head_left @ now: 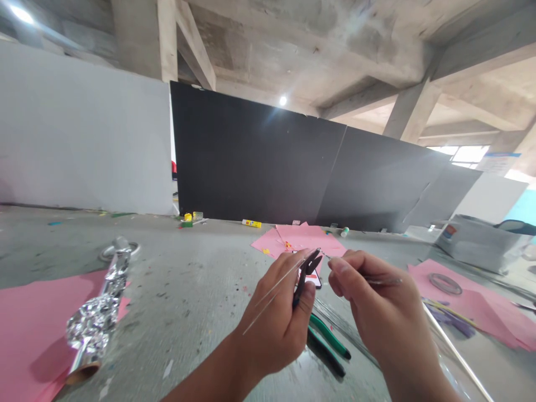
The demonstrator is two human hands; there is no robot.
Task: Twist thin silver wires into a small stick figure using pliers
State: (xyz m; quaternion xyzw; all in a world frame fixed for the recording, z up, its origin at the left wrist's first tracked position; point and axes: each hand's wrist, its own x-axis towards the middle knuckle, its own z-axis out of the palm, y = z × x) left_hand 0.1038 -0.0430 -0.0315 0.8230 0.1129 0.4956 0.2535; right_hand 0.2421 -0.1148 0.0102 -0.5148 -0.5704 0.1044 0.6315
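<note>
Now, the left hand (272, 324) closes around small black-handled pliers (307, 271) and a thin silver wire (272, 293); the right hand (374, 304) pinches a slim metal rod (383, 281), above green-handled pliers (329, 335) on the grey concrete floor (180, 312).

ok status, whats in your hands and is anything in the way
Left hand: small black pliers and a thin wire. Right hand: pinching a thin metal strip. Green-handled pliers lie below the hands, not blocking.
</note>
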